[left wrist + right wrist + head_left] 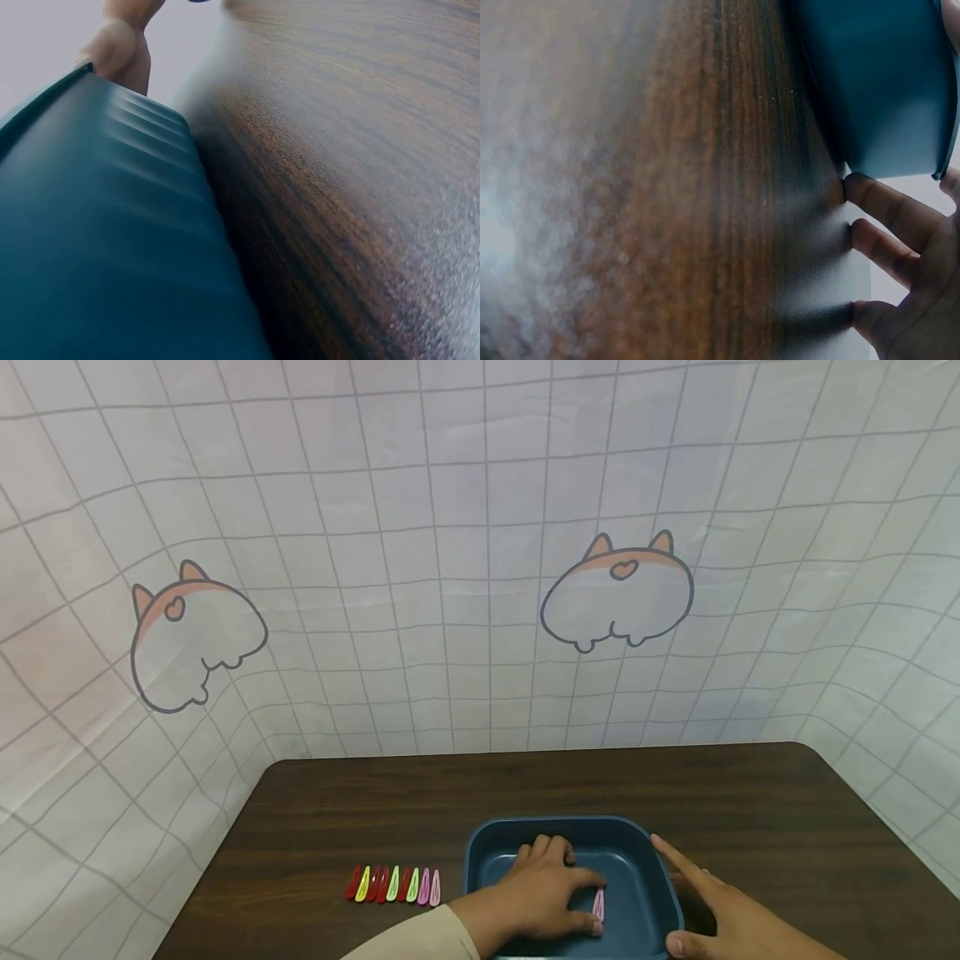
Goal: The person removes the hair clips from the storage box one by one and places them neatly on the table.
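In the head view my left hand (542, 893) reaches down inside a blue tray (633, 852). Its thumb and index finger pinch a pink hair clip (598, 906) at the two ends, close to the tray's floor. My right hand (731, 914) rests against the tray's right side, index finger on the rim and thumb lower along the same edge. The right wrist view shows the right hand's fingers (896, 214) spread, their tips touching the table beside the tray wall (885, 90). From the left wrist only the tray's outer wall (112, 217) and part of a hand at its far end appear.
Left of the tray, several hair clips (393, 884) in red, yellow, green and pink lie in a row on the dark wooden table (360, 802). Behind and at the sides hangs a white checked curtain (450, 568) with cartoon animal prints.
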Demonstrator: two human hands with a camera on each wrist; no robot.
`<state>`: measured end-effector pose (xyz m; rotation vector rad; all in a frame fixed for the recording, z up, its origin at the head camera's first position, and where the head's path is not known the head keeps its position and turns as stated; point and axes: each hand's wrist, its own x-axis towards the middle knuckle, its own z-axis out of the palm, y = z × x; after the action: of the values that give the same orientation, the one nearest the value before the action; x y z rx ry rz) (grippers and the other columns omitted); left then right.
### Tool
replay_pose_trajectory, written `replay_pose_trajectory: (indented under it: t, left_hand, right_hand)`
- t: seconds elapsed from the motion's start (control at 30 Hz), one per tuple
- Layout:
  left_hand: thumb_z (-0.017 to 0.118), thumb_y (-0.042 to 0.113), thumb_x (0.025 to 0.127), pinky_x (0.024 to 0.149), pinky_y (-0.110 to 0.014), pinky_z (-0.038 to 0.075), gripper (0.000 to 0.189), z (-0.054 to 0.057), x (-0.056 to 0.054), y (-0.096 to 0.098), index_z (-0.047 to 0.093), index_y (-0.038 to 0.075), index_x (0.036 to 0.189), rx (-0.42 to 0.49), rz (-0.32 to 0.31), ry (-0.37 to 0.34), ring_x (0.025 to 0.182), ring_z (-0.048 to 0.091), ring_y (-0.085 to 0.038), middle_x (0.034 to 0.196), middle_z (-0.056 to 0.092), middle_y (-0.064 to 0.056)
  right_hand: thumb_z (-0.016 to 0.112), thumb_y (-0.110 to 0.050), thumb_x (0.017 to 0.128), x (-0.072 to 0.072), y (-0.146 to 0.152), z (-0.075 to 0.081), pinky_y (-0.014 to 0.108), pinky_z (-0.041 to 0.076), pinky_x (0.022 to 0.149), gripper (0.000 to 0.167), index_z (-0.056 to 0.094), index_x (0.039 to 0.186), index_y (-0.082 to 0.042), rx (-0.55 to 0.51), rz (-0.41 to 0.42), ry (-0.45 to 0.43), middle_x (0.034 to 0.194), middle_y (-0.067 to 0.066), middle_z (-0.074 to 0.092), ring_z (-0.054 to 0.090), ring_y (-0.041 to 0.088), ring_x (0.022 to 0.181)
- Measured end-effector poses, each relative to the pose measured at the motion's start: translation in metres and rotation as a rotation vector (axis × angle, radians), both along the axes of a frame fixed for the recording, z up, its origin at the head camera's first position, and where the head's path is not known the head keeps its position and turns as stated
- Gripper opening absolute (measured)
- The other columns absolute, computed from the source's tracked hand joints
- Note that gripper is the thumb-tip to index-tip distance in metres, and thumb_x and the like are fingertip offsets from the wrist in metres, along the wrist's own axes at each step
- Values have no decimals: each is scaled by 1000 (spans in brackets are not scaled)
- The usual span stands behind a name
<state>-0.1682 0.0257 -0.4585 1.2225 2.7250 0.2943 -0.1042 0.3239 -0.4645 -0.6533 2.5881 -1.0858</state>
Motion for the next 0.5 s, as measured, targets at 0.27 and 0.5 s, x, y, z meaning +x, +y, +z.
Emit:
replay_pose_trajectory:
  t: [0.27,0.5]
  left_hand:
    - [70,67,86,80,-28,32,52,1,-1,0,64,48,134,17,2,-4,98,35,-8,113,44,8]
    - [70,67,86,80,-28,32,51,0,0,2,65,47,133,23,0,-6,97,35,-8,112,45,10]
  right_hand:
    - [68,-32,99,-1,-1,2,65,52,79,96,-1,166,-27,-9,2,-13,151,29,43,54,39,127]
    - [69,-30,100,-2,1,0,62,54,78,97,-3,166,-28,-3,8,-29,150,29,45,56,40,126]
